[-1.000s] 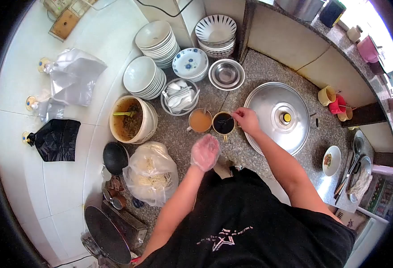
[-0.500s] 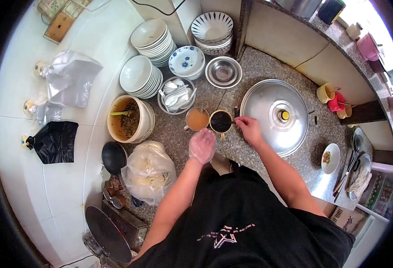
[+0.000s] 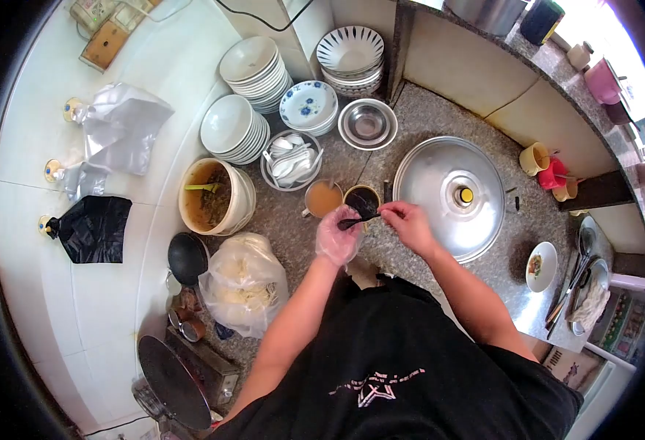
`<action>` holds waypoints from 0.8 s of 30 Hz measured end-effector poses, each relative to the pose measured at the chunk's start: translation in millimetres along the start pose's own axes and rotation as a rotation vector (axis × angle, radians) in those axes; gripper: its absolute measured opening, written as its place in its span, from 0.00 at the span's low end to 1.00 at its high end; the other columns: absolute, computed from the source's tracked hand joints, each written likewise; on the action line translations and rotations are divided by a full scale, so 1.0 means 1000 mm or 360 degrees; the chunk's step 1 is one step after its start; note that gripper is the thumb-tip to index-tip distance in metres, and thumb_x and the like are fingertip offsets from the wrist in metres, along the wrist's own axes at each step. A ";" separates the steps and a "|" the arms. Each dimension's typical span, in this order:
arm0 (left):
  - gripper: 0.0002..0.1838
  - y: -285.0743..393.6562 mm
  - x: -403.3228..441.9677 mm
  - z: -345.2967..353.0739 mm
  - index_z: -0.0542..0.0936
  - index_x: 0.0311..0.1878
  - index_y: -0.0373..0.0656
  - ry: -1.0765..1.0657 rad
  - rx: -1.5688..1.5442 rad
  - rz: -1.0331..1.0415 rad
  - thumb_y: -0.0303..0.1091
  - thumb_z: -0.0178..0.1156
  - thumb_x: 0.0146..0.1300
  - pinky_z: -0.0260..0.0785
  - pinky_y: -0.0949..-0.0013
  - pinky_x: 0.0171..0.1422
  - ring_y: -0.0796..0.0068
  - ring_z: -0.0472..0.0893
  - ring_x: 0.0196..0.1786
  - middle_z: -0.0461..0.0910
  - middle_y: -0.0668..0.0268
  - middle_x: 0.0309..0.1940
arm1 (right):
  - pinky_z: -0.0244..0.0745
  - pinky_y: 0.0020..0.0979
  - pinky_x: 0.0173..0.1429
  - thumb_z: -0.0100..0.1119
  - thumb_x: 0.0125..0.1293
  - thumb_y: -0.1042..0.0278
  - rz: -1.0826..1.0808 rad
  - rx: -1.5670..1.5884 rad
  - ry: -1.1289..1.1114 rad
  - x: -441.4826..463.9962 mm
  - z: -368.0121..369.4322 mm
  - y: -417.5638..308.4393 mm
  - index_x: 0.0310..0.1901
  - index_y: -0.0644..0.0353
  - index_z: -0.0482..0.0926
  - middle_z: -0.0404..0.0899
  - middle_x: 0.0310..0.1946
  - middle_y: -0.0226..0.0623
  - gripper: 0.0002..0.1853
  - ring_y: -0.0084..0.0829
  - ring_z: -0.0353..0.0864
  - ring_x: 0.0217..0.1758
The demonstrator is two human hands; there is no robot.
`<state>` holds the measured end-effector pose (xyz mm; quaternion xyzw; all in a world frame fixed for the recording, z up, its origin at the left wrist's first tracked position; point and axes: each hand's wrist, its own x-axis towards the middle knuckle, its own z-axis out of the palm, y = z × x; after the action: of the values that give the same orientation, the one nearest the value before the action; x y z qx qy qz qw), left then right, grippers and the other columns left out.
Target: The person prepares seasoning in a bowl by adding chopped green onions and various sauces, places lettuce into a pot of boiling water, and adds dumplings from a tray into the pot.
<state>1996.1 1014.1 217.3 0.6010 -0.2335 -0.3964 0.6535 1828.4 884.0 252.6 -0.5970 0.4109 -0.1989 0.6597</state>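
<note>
My right hand [image 3: 407, 226] is closed on the handle of a small dark spoon [image 3: 367, 217]. The spoon's bowl lies over my left hand [image 3: 338, 238], which wears a clear plastic glove. My left palm faces up with the fingers loosely cupped; whether the spoon touches the glove I cannot tell. Just beyond the hands stands a cup of dark sauce [image 3: 362, 197], partly hidden by the spoon and fingers. Beside it, to the left, is a mug of orange-brown liquid [image 3: 324, 198].
A large domed metal lid [image 3: 440, 172] sits close to my right hand. Leftward are a bag of noodles [image 3: 243, 284] and a tub of brown food [image 3: 248, 198]. A bowl of white spoons [image 3: 291, 160] and stacked bowls [image 3: 227, 125] stand behind. A small bowl [image 3: 541, 267] with food is far right.
The dark spoon has come up out of the sauce cup and moved left over my gloved hand. My right hand has moved slightly toward me, turning the spoon sideways.
</note>
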 end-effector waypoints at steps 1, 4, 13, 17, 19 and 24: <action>0.06 -0.006 0.002 -0.002 0.83 0.47 0.38 0.0042 -0.0048 -0.0074 0.21 0.64 0.69 0.79 0.69 0.59 0.72 0.83 0.49 0.83 0.65 0.41 | 0.78 0.29 0.43 0.68 0.76 0.68 -0.0201 -0.0172 -0.0056 -0.003 0.002 -0.004 0.52 0.64 0.90 0.88 0.36 0.34 0.10 0.25 0.83 0.37; 0.12 -0.021 0.011 -0.013 0.81 0.49 0.36 0.0071 -0.0276 -0.0243 0.11 0.60 0.67 0.78 0.72 0.56 0.78 0.82 0.49 0.82 0.67 0.44 | 0.80 0.32 0.46 0.70 0.74 0.70 -0.0396 -0.0402 -0.0109 -0.007 -0.008 -0.025 0.52 0.62 0.91 0.90 0.39 0.39 0.10 0.29 0.87 0.40; 0.03 -0.018 0.008 -0.046 0.81 0.42 0.33 0.0236 -0.1540 -0.0646 0.21 0.60 0.74 0.81 0.68 0.58 0.70 0.82 0.44 0.81 0.61 0.37 | 0.83 0.46 0.50 0.69 0.69 0.69 -0.0695 -0.1008 -0.0098 0.037 -0.004 -0.034 0.48 0.57 0.91 0.86 0.39 0.46 0.09 0.49 0.88 0.42; 0.06 -0.016 0.002 -0.069 0.82 0.44 0.34 0.0409 -0.1940 -0.0812 0.26 0.59 0.75 0.83 0.61 0.63 0.65 0.84 0.48 0.84 0.59 0.41 | 0.83 0.52 0.51 0.69 0.69 0.63 -0.0778 -0.1243 -0.0166 0.067 0.046 -0.054 0.47 0.55 0.90 0.84 0.41 0.46 0.10 0.53 0.87 0.47; 0.06 -0.016 0.002 -0.076 0.83 0.45 0.33 0.0449 -0.1986 -0.0820 0.26 0.59 0.75 0.83 0.61 0.63 0.65 0.85 0.49 0.84 0.58 0.41 | 0.84 0.51 0.54 0.69 0.68 0.60 -0.0677 -0.1280 -0.0137 0.094 0.073 -0.044 0.48 0.54 0.89 0.86 0.44 0.47 0.12 0.52 0.88 0.49; 0.08 -0.018 0.010 -0.086 0.83 0.47 0.32 0.0434 -0.2038 -0.0724 0.27 0.59 0.75 0.84 0.61 0.64 0.64 0.85 0.50 0.84 0.57 0.42 | 0.83 0.51 0.57 0.68 0.68 0.58 -0.0631 -0.1249 -0.0135 0.126 0.117 -0.022 0.46 0.57 0.89 0.88 0.45 0.49 0.13 0.54 0.89 0.48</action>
<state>2064.9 1058.0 183.9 0.1753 0.2625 -0.5042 0.8038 1998.5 858.0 229.4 -0.8773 0.3054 -0.1259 0.3482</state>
